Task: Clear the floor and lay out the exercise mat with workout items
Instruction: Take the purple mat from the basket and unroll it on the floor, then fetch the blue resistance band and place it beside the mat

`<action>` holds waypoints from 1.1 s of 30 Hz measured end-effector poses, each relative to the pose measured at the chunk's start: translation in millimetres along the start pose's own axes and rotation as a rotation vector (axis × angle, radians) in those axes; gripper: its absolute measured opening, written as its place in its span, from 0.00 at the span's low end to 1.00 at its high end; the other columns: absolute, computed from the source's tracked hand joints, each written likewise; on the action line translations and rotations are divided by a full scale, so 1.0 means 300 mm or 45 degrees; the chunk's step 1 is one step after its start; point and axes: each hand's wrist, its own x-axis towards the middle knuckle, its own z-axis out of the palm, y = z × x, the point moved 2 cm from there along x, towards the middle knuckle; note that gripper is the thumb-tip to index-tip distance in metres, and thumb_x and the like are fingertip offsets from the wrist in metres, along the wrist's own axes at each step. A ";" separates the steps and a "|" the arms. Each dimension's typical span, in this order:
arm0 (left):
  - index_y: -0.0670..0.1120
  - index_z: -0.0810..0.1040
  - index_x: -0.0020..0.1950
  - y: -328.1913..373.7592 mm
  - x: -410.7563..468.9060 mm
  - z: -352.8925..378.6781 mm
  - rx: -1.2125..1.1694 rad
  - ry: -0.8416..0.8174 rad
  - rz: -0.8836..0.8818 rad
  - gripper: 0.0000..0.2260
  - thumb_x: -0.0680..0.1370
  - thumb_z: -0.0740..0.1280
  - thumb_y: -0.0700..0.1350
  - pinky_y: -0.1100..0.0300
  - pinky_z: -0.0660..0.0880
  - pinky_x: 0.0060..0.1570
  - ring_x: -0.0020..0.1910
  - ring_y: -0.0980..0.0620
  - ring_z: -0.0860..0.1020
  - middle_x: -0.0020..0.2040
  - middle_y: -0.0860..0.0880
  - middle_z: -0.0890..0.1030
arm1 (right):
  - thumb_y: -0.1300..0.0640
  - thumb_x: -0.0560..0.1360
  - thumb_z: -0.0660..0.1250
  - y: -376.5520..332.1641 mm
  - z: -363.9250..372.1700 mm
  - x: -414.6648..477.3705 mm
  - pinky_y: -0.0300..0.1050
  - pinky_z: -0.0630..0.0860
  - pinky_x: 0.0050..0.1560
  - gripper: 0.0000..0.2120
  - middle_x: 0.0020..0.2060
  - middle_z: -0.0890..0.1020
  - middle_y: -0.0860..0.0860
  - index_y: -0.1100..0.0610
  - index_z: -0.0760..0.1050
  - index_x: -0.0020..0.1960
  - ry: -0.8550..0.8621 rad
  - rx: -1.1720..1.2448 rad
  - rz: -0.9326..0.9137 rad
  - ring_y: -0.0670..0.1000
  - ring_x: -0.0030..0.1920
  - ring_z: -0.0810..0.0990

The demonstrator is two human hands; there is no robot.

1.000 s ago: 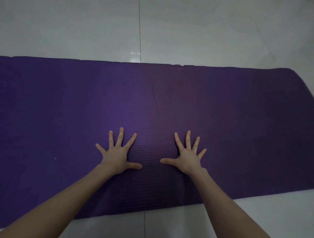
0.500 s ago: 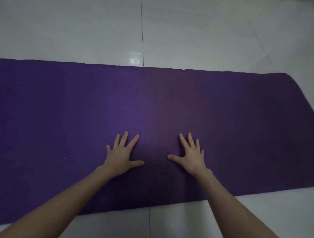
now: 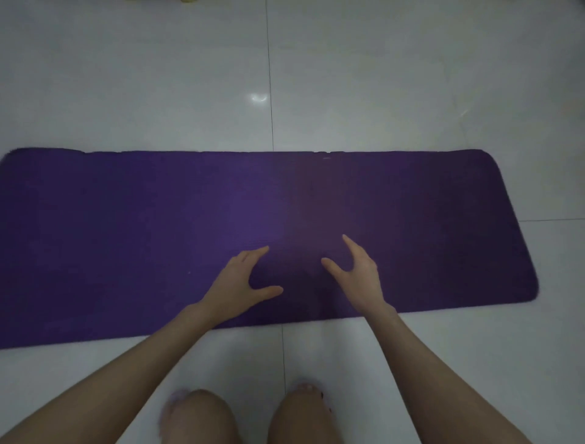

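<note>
A purple exercise mat (image 3: 126, 228) lies unrolled and flat across the white tiled floor, its long side running left to right; its right end with rounded corners is in view, and its left end runs to the frame edge. My left hand (image 3: 240, 282) and my right hand (image 3: 357, 272) hover over the mat's near middle, fingers apart and raised, thumbs pointing toward each other. Neither hand holds anything. No workout items are in sight on the mat.
White glossy floor tiles (image 3: 380, 79) surround the mat on all visible sides. My bare knees (image 3: 253, 415) are at the bottom edge, just in front of the mat. A sliver of a yellowish object (image 3: 190, 1) shows at the top edge.
Both hands have lifted off the mat, where they lay flat with spread fingers. The view has pulled back and up, so the whole mat width and my knees now show.
</note>
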 end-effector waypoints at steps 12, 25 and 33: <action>0.54 0.64 0.72 0.964 -0.709 -0.393 -0.340 0.182 -0.122 0.40 0.64 0.74 0.62 0.61 0.64 0.64 0.67 0.58 0.67 0.67 0.59 0.68 | 0.47 0.73 0.70 -0.547 -0.823 -0.673 0.41 0.71 0.58 0.30 0.66 0.74 0.49 0.53 0.66 0.72 0.045 0.325 0.042 0.46 0.61 0.74; 0.56 0.64 0.72 1.358 -1.177 -0.434 -0.430 0.128 0.122 0.40 0.63 0.75 0.60 0.69 0.62 0.59 0.65 0.62 0.68 0.67 0.59 0.70 | 0.48 0.73 0.71 -0.590 -1.175 -1.250 0.31 0.72 0.52 0.25 0.59 0.77 0.45 0.51 0.71 0.68 0.414 0.563 -0.028 0.42 0.56 0.77; 0.55 0.66 0.71 1.632 -1.323 -0.279 -0.385 -0.016 0.318 0.38 0.64 0.77 0.56 0.77 0.64 0.53 0.64 0.64 0.69 0.66 0.57 0.72 | 0.48 0.71 0.72 -0.441 -1.397 -1.560 0.36 0.75 0.53 0.24 0.56 0.79 0.45 0.50 0.73 0.65 0.691 0.694 0.037 0.34 0.52 0.77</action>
